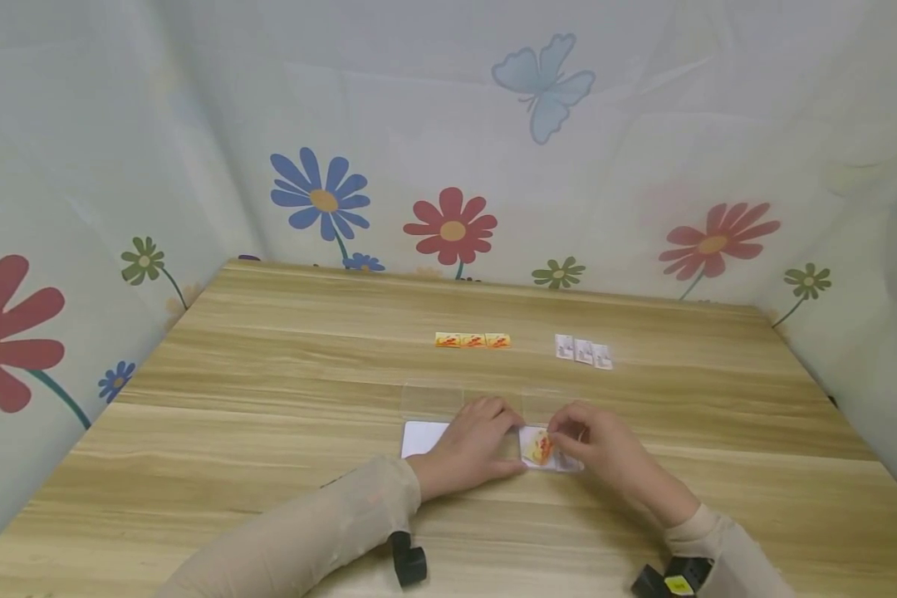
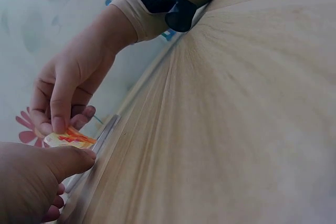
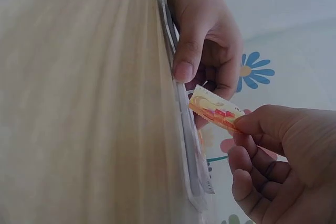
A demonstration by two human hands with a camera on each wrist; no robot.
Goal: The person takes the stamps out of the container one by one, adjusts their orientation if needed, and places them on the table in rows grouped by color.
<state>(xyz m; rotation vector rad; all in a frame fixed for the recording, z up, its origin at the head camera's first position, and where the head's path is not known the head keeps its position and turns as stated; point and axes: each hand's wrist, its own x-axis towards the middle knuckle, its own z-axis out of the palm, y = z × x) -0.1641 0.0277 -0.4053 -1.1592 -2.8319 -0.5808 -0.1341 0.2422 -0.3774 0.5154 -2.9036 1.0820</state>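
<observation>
Between thumb and index finger, my right hand [image 1: 605,448] pinches an orange and yellow stamp [image 3: 214,109] by one end. It is held tilted over the right clear plastic case [image 1: 525,453], whose hinged lid [image 1: 541,403] lies folded back. A pale stamp [image 3: 209,184] shows at the right end of that case. My left hand [image 1: 473,444] holds the case's left end, thumb at the near edge and fingers at the far edge. Partly behind the left hand is a second case [image 1: 421,436] with a white base, its lid [image 1: 432,400] also back.
Farther back on the wooden table [image 1: 306,357] lie three orange stamps [image 1: 473,340] in a row. Right of them are three pale stamps [image 1: 583,351], slightly overlapping. A flower-printed curtain [image 1: 389,124] stands around the table's back and sides.
</observation>
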